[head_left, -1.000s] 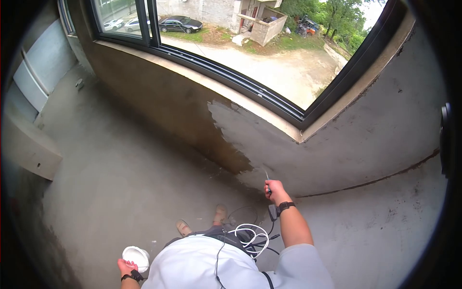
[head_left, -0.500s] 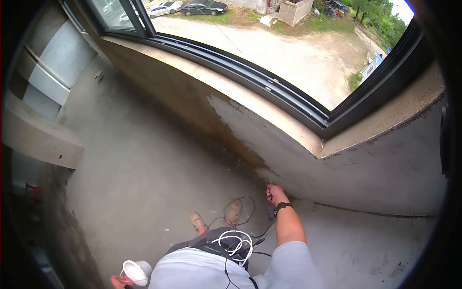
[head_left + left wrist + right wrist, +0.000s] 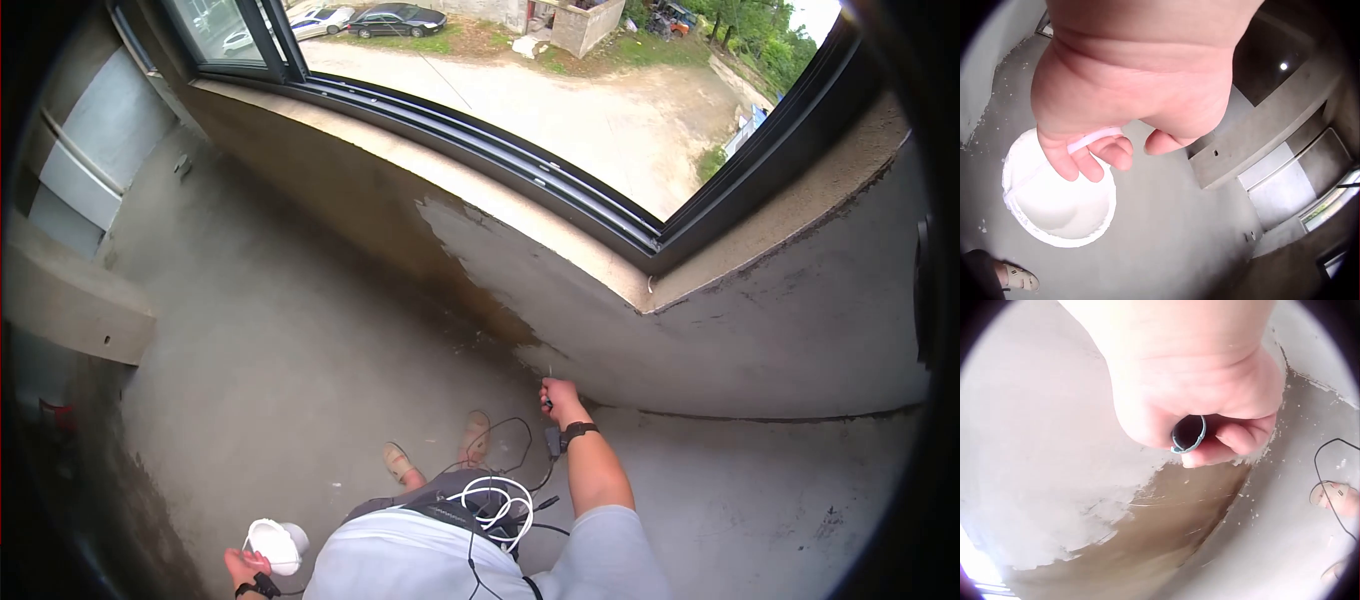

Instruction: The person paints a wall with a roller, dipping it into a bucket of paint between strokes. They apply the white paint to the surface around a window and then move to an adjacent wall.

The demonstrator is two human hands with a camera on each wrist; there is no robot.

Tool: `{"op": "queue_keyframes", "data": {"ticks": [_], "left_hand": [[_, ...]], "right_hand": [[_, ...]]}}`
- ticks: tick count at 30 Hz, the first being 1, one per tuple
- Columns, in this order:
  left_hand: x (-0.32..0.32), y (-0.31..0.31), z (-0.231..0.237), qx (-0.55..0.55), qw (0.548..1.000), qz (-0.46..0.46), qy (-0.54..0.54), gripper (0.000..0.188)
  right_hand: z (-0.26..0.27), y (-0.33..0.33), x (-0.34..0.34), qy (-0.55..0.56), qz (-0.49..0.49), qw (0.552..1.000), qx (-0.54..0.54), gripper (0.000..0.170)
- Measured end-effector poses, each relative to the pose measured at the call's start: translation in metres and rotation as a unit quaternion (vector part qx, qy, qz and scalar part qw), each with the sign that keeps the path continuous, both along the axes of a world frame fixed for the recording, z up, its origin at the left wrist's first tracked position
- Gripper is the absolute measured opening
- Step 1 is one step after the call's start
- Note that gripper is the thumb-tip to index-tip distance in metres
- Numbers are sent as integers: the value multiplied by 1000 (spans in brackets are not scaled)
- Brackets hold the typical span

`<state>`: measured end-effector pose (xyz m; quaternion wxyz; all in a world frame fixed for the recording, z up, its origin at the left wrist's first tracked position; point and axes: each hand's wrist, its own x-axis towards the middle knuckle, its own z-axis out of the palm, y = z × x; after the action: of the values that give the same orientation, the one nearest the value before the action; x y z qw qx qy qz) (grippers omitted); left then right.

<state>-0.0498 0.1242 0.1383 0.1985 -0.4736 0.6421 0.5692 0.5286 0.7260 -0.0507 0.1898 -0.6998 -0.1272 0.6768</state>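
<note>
**Tool (image 3: 1189, 433) in right fist at 5 o'clock, white bucket (image 3: 297, 538) at 7**

You had the tool in your right hand (image 3: 562, 395), fingers curled round its dark handle (image 3: 548, 405), near the grey wall (image 3: 620, 350). Contact at the tip: couldn't tell. Its thin pale end (image 3: 549, 371) poked out toward 12 o'clock in the head view, so the long axis ran roughly 12 to 6. Right wrist view caught the handle nearly end-on: dark oval, pale-blue edge.

Your left hand (image 3: 1129, 90) held the bucket, fingers hooked round the bail (image 3: 1094, 138), thumb apart from them. In the head view the bucket's mouth faced between 8 and 9 o'clock, base opposite. Round, white all over, rim uneven, pale inside. Bail was a slim white band, slanting toward 2 o'clock in the left wrist view.
</note>
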Motion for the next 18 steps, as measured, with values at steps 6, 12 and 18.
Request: {"op": "queue_keyframes", "data": {"ticks": [6, 12, 18], "left_hand": [[-52, 36, -76, 73, 991, -91, -62, 27], [-94, 80, -128, 115, 963, -227, -93, 19], [-108, 114, -146, 140, 949, -261, -105, 18]], "right_hand": [[96, -28, -4, -7, -21, 999, 49, 19], [175, -73, -11, -52, -23, 993, 106, 18], [236, -94, -25, -60, -27, 991, 118, 16]]}}
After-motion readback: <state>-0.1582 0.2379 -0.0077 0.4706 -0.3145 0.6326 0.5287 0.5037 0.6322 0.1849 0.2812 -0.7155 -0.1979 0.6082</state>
